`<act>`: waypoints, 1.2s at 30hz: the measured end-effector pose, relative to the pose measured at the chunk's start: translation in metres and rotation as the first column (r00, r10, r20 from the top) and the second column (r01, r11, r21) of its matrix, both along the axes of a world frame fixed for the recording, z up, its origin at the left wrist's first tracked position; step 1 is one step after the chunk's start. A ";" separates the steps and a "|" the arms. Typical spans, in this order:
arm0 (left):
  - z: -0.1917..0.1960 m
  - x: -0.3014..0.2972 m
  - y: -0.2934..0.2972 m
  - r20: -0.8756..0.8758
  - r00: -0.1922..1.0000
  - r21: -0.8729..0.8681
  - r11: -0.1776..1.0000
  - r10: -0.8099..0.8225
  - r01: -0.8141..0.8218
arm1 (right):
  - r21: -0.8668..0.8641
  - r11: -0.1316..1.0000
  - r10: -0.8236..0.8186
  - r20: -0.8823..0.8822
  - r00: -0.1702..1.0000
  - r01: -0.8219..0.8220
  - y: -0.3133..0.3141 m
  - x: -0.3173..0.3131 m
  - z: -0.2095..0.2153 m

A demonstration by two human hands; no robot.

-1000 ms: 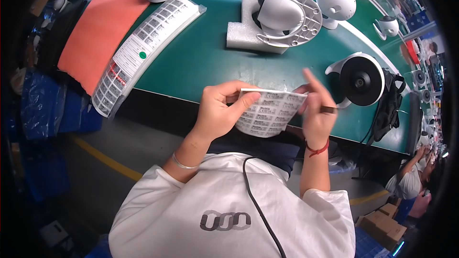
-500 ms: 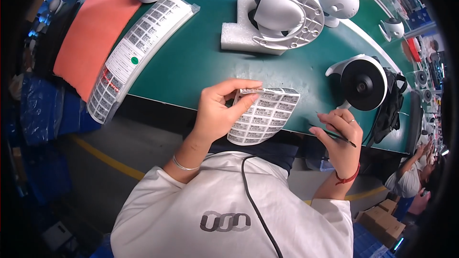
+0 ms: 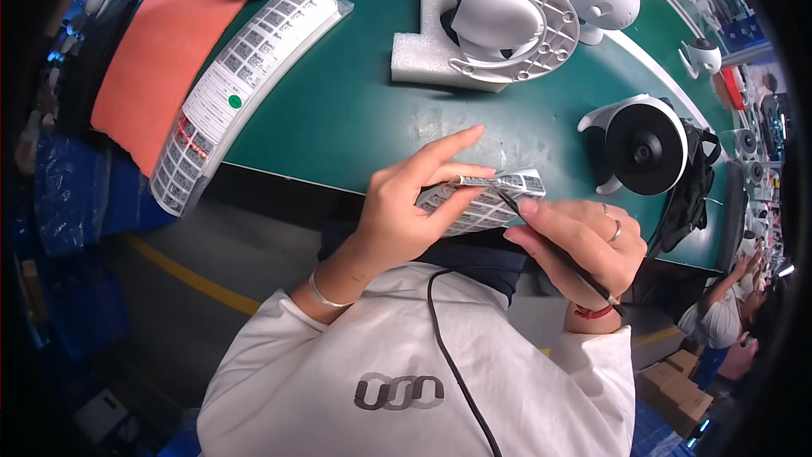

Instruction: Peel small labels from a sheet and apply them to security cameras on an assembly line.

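Observation:
My left hand [image 3: 399, 207] pinches the folded upper edge of a sheet of small grey-and-white labels [image 3: 526, 181] between thumb and fingers, with the index finger stretched above it. The sheet hangs at the table's near edge, partly hidden by the hands. Closed round thin dark tweezers [image 3: 568, 261], my right hand [image 3: 588, 241] brings their tip to the sheet's folded edge, close to my left fingertips. Whether the tip grips a label is too small to tell.
White foam [image 3: 408, 57] carries a white camera [image 3: 501, 17] with its ribbed base showing. Another white camera with a black round face [image 3: 640, 148] sits at right beside a black strap bundle [image 3: 695, 178]. At left lie a bagged label stack [image 3: 216, 110] and an orange sheet [image 3: 156, 59].
My right hand has moved left with the tweezers, bringing their tip to the label sheet. My left hand has shifted slightly right, its index finger now raised, and the sheet is tilted flatter.

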State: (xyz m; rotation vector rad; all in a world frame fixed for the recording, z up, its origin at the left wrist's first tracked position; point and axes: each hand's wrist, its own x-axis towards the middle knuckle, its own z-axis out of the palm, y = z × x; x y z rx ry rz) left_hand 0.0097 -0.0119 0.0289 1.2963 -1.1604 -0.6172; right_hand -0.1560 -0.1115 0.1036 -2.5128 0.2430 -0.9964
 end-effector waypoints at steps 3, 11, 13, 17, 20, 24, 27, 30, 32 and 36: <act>-0.004 0.002 0.001 0.059 0.998 -0.052 0.999 0.010 -0.007 | 0.073 0.997 -0.001 -0.021 1.000 0.003 0.001 -0.001 0.001; -0.021 0.011 0.006 -0.196 0.980 0.093 0.994 -0.039 0.058 | -0.146 0.987 -0.059 0.081 0.995 0.070 -0.028 0.006 0.000; -0.023 0.010 0.007 -0.250 0.968 0.068 0.997 -0.018 0.036 | -0.243 0.969 -0.023 0.053 0.998 0.035 -0.041 0.012 -0.008; -0.032 0.015 0.009 -0.256 0.967 0.134 0.991 0.018 0.017 | -0.004 0.994 0.112 0.009 0.994 -0.112 -0.048 0.013 -0.016; -0.028 0.011 0.000 -0.267 0.963 0.070 0.997 0.031 -0.013 | 0.259 0.955 0.147 0.000 0.989 -0.142 -0.038 0.007 -0.005; -0.023 0.007 -0.001 -0.078 0.996 0.008 0.999 0.051 -0.050 | 0.278 0.954 0.149 -0.109 0.983 -0.114 -0.032 0.012 0.003; -0.014 0.005 -0.001 0.011 0.998 -0.010 0.998 0.054 -0.054 | 0.283 0.955 0.123 -0.107 0.987 -0.089 -0.034 0.012 0.006; -0.009 0.005 0.000 0.115 0.992 -0.046 0.998 0.046 -0.041 | 0.289 0.954 0.123 -0.123 0.985 -0.083 -0.029 0.012 0.015; -0.005 0.002 -0.002 0.077 0.994 -0.070 0.995 0.082 -0.077 | 0.279 0.957 0.124 -0.124 0.984 -0.085 -0.027 0.010 0.017; -0.015 0.010 -0.001 0.178 0.983 0.003 0.998 0.054 -0.055 | 0.240 0.966 0.126 -0.116 0.985 -0.095 -0.027 0.005 0.018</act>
